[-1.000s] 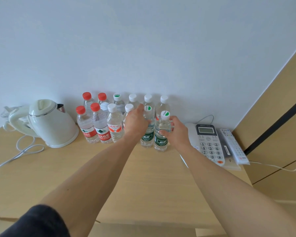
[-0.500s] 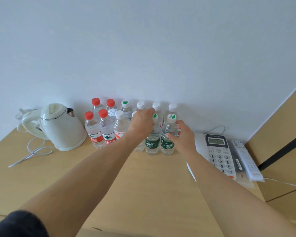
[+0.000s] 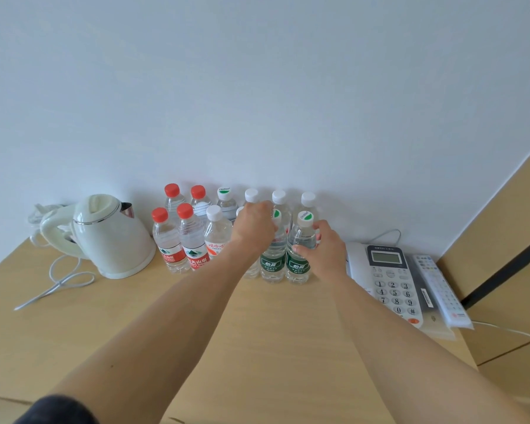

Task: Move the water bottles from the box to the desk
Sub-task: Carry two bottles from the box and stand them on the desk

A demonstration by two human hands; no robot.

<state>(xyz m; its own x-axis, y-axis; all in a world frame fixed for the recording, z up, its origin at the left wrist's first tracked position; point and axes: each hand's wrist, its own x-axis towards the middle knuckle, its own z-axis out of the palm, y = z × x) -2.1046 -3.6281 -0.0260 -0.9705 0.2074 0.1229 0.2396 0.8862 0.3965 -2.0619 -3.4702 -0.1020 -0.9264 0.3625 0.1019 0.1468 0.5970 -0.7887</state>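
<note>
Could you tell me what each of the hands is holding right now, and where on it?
Each grips a green-labelled bottle standing on the desk: the right hand round the shoulder of one, the left hand over its neighbour's top.

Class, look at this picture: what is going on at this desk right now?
A person is lining up water bottles against the wall on a wooden desk. The right hand grips a green-labelled bottle standing at the front; the left hand holds its green-labelled neighbour. Red-capped bottles, a kettle and a telephone flank them.
</note>
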